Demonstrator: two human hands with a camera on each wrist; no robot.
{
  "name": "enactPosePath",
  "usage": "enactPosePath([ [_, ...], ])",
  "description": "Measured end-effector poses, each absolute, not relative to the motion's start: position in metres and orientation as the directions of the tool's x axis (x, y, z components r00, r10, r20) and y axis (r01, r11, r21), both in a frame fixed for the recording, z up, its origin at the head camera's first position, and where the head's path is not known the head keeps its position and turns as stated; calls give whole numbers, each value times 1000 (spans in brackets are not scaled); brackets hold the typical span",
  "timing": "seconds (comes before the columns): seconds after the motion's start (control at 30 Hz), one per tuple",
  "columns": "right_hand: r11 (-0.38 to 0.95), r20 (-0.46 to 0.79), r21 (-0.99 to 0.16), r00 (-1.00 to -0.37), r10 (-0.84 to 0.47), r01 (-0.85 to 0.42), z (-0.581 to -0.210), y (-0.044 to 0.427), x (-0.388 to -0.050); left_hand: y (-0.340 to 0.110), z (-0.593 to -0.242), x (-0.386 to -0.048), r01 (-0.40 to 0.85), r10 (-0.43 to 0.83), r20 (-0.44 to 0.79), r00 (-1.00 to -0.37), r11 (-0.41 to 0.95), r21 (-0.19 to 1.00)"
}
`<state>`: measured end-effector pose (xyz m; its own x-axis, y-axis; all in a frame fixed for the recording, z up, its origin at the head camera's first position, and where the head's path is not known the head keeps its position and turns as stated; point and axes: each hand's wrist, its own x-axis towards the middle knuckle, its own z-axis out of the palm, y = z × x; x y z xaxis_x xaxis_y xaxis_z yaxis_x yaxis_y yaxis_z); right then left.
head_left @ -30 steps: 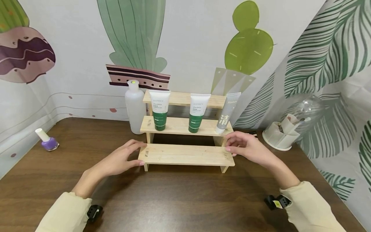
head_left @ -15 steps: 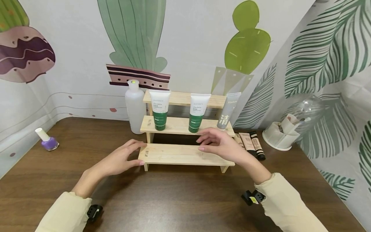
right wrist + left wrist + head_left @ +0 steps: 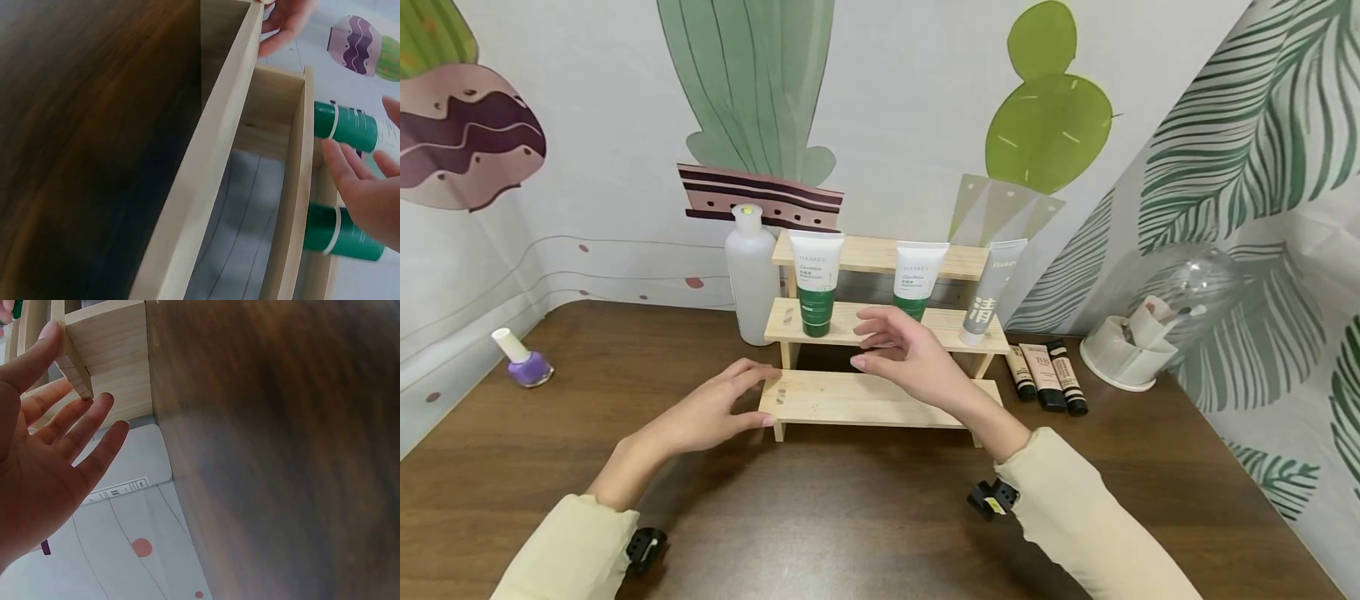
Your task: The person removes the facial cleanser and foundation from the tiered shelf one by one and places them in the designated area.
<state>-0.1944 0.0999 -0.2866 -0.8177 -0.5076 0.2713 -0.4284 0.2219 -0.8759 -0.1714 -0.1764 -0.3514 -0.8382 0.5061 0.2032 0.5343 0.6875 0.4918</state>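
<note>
The three-tiered stand (image 3: 850,398), pale, straight-grained wood, sits in front of me on the dark, faintly glossy bench (image 3: 812,508). My left hand (image 3: 700,412) touches the left end of its lowest step, fingers loosely extended; my right hand (image 3: 906,358) hovers above that step, fingers softly curved, holding nothing. Flattened at the top, two white-and-green tubes (image 3: 816,287) and a leaning grey tube (image 3: 994,287) stand on the middle step, near a frosted round-shouldered bottle (image 3: 754,279). From the head, my right hand hides the second green tube's foot; the right wrist view shows its green end (image 3: 344,231) and the stand's hollow underside, but cuts that hand off. The left wrist view adds a smooth wooden side panel (image 3: 115,356); the bench blurs there.
</note>
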Motion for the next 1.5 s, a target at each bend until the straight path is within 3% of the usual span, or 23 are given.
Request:
enactPosePath([
  [0.47,269,301,-869,-876,-376,-414,-286,63,-218,-176,-352,-172,531,506,197,-840,690,492],
  [0.97,235,385,-853,-865,-320,-466,-290,45,-226,-175,-351,-172,539,511,204,-835,683,494],
  [1.5,291,390,-833,-873,-295,-470,-291,44,-223,-177,-349,-170,552,518,220,-827,673,493],
])
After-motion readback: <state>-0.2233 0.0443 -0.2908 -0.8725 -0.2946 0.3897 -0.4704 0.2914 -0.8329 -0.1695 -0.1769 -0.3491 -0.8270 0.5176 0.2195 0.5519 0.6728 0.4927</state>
